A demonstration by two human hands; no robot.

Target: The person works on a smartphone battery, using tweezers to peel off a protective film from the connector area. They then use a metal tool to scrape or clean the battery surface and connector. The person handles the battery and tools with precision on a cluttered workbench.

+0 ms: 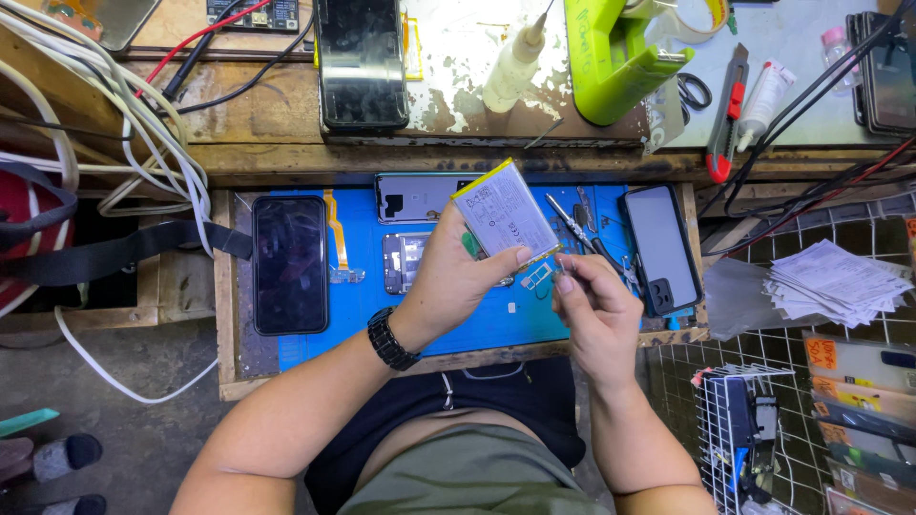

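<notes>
head view: the left hand [448, 277] grips a flat, rectangular phone battery [504, 212], pale grey foil with a yellow edge, tilted above the smooth blue mat [363, 315] near the desk's front edge. the right hand [592, 305] pinches the battery's lower corner at a thin tab. a glossy black phone [289, 263] lies at the mat's left edge; metal tweezers [572, 224] lie just right of the battery.

Flat silver battery [503, 216], tilted, held aloft
</notes>
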